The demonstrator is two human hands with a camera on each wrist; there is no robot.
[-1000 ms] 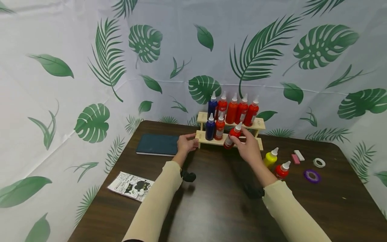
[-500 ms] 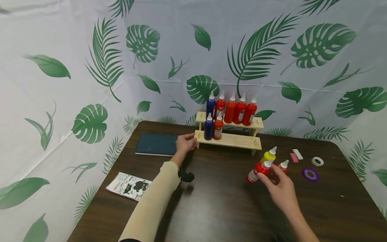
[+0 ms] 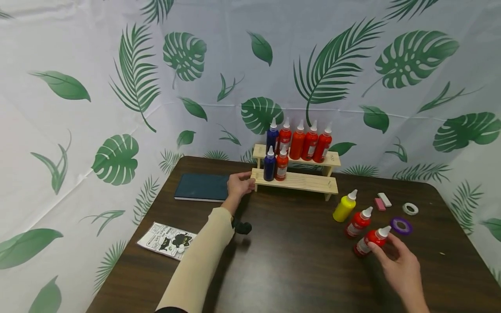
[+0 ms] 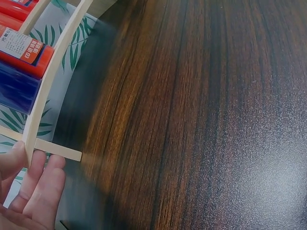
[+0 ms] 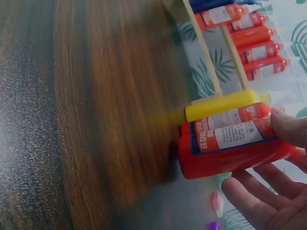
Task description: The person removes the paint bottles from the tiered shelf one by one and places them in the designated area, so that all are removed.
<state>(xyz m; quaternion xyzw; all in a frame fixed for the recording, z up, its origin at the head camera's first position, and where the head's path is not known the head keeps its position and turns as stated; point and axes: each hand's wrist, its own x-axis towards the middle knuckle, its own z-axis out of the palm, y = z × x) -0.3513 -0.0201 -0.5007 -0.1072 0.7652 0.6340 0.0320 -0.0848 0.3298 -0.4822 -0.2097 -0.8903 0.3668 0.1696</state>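
Observation:
My right hand [image 3: 405, 265] holds a red squeeze bottle of paint [image 3: 368, 243] by its upper part, thumb on one side and fingers on the other. The bottle leans slightly, low at the table's right side. Beside it stand another red bottle [image 3: 357, 223] and a yellow bottle [image 3: 343, 208]. At the two-tier wooden rack [image 3: 309, 182], my left hand [image 3: 239, 185] pinches the left end of the lower shelf; in the left wrist view the thumb [image 4: 14, 158] is on the board, fingers beneath. A blue bottle [image 3: 269, 167] and a red one [image 3: 281, 168] occupy that shelf's left part.
Several bottles, one blue [image 3: 272, 138] and the others red [image 3: 310, 145], line the upper shelf. A dark notebook [image 3: 201, 187] and a cat-print packet [image 3: 168, 241] lie left. Pink [image 3: 379, 204] and white [image 3: 384, 199] blocks, a white ring [image 3: 410, 209] and a purple ring [image 3: 401, 226] lie right.
My right hand has carried the red bottle from the lower shelf to the table's right side, past the yellow and red bottles. The left hand has stayed at the rack's end.

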